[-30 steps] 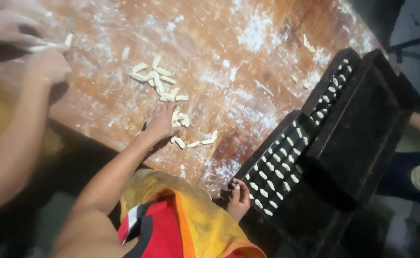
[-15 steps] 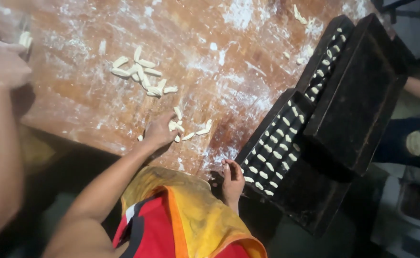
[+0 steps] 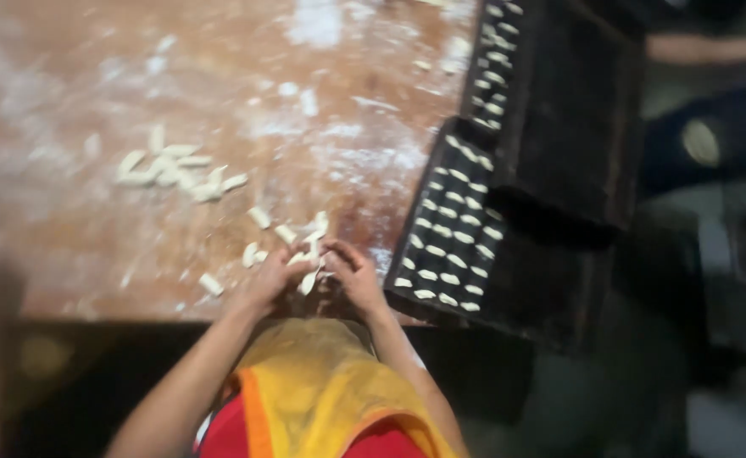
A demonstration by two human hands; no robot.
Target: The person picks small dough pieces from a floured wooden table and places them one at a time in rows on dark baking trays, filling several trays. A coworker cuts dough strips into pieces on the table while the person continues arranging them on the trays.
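Apron: a yellow and red garment (image 3: pixel 322 399) is filling the near edge of the view, with both forearms reaching out from it to the table.
Left hand: the left hand (image 3: pixel 275 276) is resting at the near table edge, its fingers curled together over small white dough pieces (image 3: pixel 305 254); the blur is hiding whether they are pinching one piece or several.
Right hand: the right hand (image 3: pixel 352 271) is meeting the left just beside it, fingers bent inward onto the same cluster; I cannot tell how firmly they are closing.
Table: the floured wooden table (image 3: pixel 322 110) is carrying loose pieces just past the hands and a further pile of dough pieces (image 3: pixel 174 170) to the left, well apart.
Tray: a dark tray (image 3: pixel 453 233) is lying to the right, near the right hand, with rows of shaped pieces filling it; a second dark tray (image 3: pixel 559 110) is stretching away behind it.
Risk: the hands are working right at the table edge, so a piece could be slipping off onto the lap; soft dough squeezed too hard may be losing its shape; a right elbow swinging out could be knocking the near tray rows askew.
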